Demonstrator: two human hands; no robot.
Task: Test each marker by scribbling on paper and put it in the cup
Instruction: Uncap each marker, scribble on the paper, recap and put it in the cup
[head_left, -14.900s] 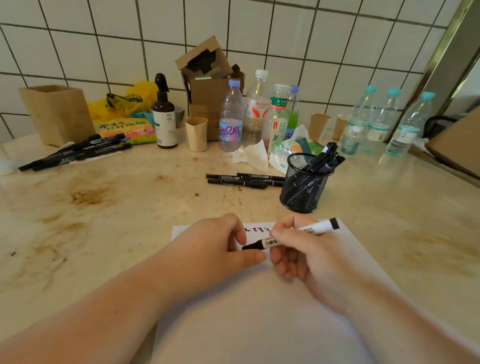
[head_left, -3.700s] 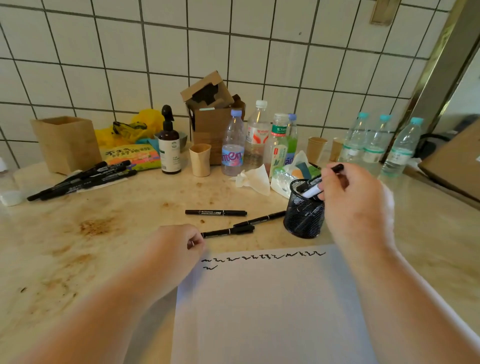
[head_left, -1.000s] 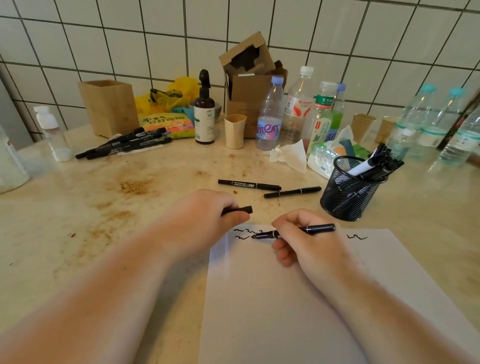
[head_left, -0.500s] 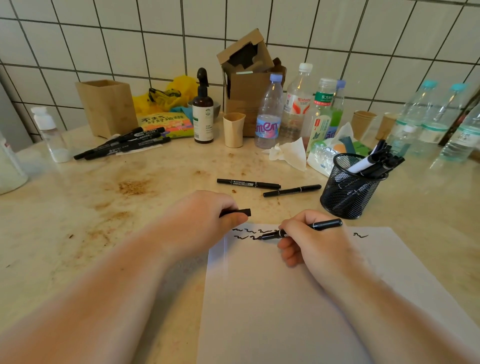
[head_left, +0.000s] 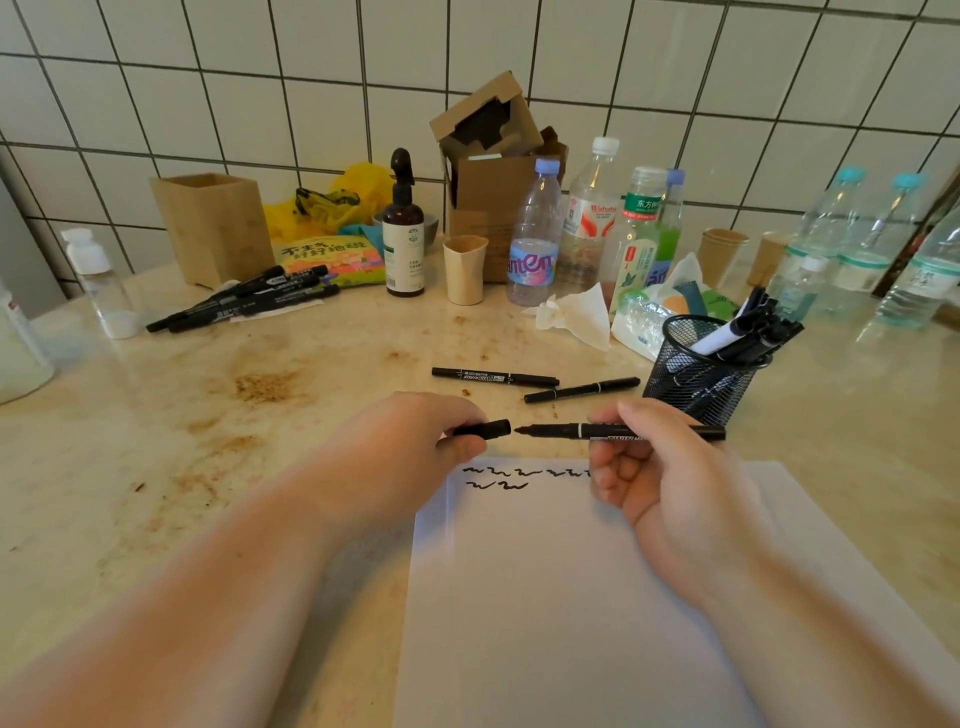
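Head view shows the right hand (head_left: 654, 467) pinching a light, stiff marker (head_left: 618, 431) mid-barrel above the paper (head_left: 571, 597), the left hand (head_left: 410, 447) gripping its cap (head_left: 480, 429) just left of the tip, the mesh cup (head_left: 698, 374) far right.

The right hand (head_left: 654, 467) pinches an uncapped black marker (head_left: 618, 431) level above the paper (head_left: 571, 597), tip toward nine o'clock. Just off that tip, the left hand (head_left: 410, 447) grips the cap (head_left: 483, 429). The mesh cup (head_left: 696, 374) of markers stands at one o'clock on the desk (head_left: 208, 415).
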